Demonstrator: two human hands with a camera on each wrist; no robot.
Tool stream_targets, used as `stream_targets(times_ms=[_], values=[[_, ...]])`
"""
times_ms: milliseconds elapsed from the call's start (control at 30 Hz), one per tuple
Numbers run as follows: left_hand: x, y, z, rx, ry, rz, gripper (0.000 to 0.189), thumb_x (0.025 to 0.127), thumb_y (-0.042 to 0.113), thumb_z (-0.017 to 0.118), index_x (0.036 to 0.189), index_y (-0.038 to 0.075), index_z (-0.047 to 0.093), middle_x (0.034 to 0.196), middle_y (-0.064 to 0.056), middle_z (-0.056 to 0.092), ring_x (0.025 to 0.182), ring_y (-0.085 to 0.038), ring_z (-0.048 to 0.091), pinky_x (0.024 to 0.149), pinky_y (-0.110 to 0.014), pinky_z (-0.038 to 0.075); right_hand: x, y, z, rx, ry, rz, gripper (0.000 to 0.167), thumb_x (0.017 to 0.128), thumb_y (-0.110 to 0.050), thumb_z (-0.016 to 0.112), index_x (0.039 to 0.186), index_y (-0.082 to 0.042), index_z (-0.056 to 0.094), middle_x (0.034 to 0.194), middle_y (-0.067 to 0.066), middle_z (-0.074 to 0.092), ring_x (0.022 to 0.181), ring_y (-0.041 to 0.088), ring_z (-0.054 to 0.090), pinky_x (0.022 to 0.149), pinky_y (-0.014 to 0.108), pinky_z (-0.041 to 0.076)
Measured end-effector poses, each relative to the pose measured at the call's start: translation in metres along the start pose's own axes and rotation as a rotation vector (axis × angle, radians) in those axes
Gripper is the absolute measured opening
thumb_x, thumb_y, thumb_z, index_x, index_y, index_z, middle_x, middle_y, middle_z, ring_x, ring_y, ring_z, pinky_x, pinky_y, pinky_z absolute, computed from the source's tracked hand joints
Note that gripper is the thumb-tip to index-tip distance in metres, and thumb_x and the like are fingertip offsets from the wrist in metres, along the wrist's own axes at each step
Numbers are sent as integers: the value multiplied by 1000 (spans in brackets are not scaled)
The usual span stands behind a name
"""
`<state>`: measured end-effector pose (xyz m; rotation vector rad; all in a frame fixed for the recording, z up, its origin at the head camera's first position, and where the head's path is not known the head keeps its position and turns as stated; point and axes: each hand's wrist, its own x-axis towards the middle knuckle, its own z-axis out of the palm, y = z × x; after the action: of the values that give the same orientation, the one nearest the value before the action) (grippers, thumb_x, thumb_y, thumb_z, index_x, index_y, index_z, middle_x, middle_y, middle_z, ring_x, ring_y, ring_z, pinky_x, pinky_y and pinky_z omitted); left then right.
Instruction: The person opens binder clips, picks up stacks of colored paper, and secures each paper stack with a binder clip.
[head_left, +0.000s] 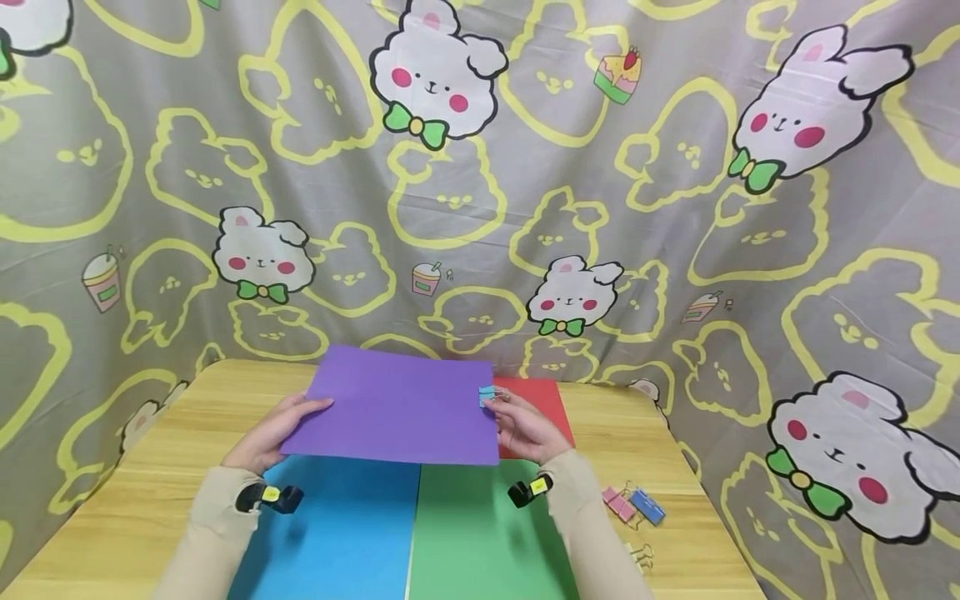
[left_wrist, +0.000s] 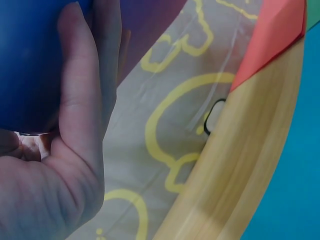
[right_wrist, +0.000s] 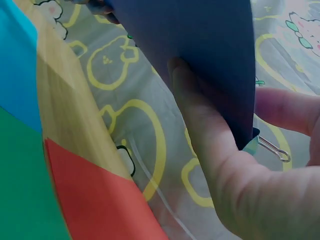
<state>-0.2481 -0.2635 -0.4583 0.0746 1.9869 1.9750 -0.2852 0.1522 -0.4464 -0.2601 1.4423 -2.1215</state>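
A purple sheet of paper [head_left: 397, 417] is held up above the table, tilted, between both hands. My left hand [head_left: 273, 429] grips its left edge, with the thumb on one face and the other fingers against the opposite face. At the right edge sits a light blue binder clip [head_left: 486, 396], its wire handles pointing outward. Beside that clip my right hand [head_left: 528, 429] pinches the sheet's edge. In the right wrist view the clip [right_wrist: 250, 146] shows only partly, near the base of the fingers. Whether the purple paper is one layer or more, I cannot tell.
On the wooden table [head_left: 180, 425] lie a blue sheet [head_left: 337, 533], a green sheet [head_left: 480, 533] and, behind at right, a red sheet [head_left: 551, 408]. A pink binder clip [head_left: 618, 503], a blue one [head_left: 648, 506] and a pale one [head_left: 641, 557] lie right. A patterned curtain [head_left: 450, 208] hangs behind.
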Motion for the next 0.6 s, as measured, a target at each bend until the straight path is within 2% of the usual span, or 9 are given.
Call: stream_targets(times_ms=[133,333,600], values=[[0,1,-11,26,4,-10,79,109,40,49,165,3,6,123,1,64,106,-12,68,92,-29,58,8,-2,6,-13,25,13,48,111,-9,44,156,-11,27,111,-6,64,99,7,65,87,28,59],[2,2,-27,82,51,-21,82,108,42,51,166,4,6,136,-7,58,108,-9,65,92,-26,56,27,0,12,-22,53,37,52,110,-9,46,158,-14,29,114,-4,62,100,8,63,85,28,57],[9,-2,-48,156,65,-27,84,108,42,50,165,-2,4,157,-29,39,111,-7,61,92,-23,54,49,2,24,-31,40,65,56,108,-7,49,159,-18,30,112,-3,63,101,11,63,87,31,58]])
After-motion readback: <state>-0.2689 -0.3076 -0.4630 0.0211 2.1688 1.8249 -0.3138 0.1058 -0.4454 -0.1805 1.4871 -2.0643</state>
